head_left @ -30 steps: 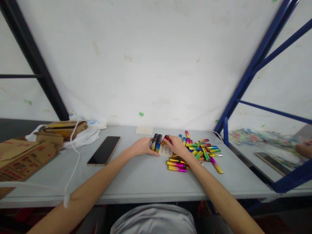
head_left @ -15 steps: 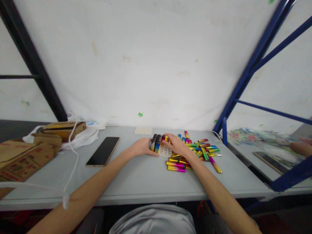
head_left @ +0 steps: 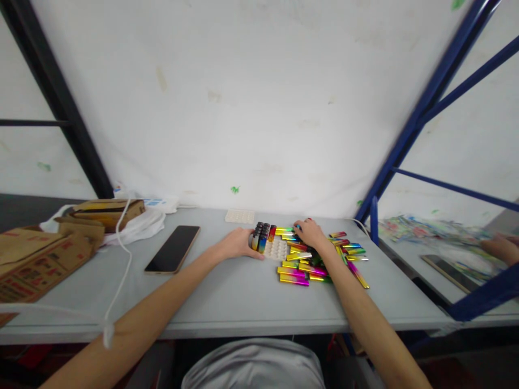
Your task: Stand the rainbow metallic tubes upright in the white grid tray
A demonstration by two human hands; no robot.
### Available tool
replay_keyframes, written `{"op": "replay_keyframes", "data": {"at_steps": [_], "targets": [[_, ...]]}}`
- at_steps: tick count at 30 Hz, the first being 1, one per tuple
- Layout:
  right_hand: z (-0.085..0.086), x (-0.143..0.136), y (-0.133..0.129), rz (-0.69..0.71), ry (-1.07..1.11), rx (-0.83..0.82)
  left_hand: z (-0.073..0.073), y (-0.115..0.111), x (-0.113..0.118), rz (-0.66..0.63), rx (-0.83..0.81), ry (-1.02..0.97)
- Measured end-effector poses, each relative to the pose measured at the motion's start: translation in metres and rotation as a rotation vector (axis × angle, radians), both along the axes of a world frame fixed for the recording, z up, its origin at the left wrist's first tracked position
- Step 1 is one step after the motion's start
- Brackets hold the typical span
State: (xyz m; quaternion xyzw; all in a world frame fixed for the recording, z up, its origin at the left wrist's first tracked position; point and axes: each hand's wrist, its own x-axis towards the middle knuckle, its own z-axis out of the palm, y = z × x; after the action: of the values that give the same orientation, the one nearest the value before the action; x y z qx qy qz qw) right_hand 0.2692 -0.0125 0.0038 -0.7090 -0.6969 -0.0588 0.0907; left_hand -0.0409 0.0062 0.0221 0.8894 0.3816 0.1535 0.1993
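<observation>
Phone (head_left: 173,249): on tabletop (head_left: 227,297), right of boxes (head_left: 44,259)
Tray (head_left: 276,250): between phone and tubes (head_left: 294,274)
Second tray (head_left: 240,216): behind, near wall (head_left: 263,135)

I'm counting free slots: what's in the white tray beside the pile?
Upright shiny pieces stand left in the tray; bare sockets show at right. The left hand partly hides the pieces; what's beneath is covered.

We see a brightly lit wall (head_left: 259,119), glints on the shiny sticks (head_left: 311,268) at four o'clock, blur at three.
</observation>
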Motion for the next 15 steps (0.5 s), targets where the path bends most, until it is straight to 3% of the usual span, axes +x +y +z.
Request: {"op": "replay_keyframes", "data": {"at_steps": [8,15], "targets": [[0.0063,-0.0087,0.0067,-0.131,0.062,-0.046,0.0016,-0.0018,0.0001,-0.006,-0.015,-0.027],[-0.0008,-0.0097,0.0119,0.001,0.268,0.235,0.0009,-0.0006,0.0003,-0.001,-0.009,-0.008]]}}
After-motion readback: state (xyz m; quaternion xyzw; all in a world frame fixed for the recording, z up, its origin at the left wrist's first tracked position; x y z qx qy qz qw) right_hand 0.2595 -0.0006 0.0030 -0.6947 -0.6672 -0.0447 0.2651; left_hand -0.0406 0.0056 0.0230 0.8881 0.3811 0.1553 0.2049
